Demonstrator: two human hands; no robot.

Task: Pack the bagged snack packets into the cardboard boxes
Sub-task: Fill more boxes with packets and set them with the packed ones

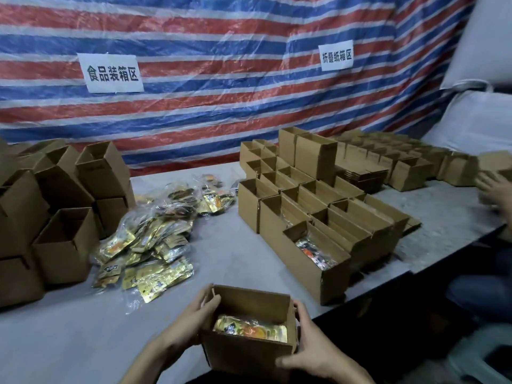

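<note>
At 6 o'clock a cardboard box (249,353) holding a gold snack packet (250,331) is gripped at its side walls by the left hand (191,318) and right hand (311,345). Filling seems underway; next, 1 hand must let go and reach the packet pile (155,239) at 10 o'clock.

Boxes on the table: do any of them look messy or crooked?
Yes. The boxes on the left are heaped at tilted angles, while the boxes on the right stand in straight rows. The snack packets between them lie in a loose heap.
</note>
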